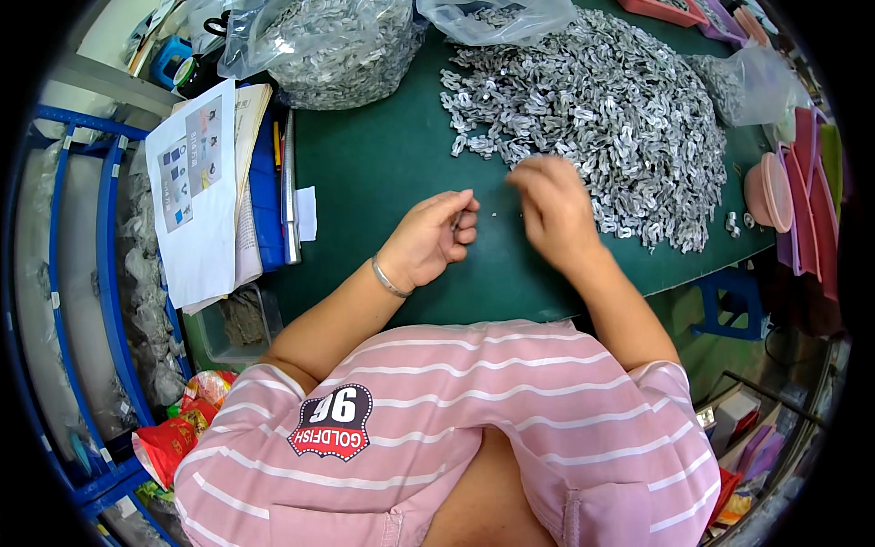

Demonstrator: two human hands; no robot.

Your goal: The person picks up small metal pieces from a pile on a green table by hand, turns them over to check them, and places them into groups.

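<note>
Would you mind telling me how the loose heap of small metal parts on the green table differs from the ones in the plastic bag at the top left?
The loose heap spreads wide and flat, uncovered, across the green table; the bagged parts sit mounded inside a clear plastic bag. The right hand reaches the heap's near edge, while the bag lies beyond both hands, untouched. Both look like the same small silvery-grey pieces.

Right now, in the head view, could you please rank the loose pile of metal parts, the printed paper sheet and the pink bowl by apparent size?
1. Loose pile of metal parts
2. Printed paper sheet
3. Pink bowl, seen edge-on near the rim, so unsure.
</note>
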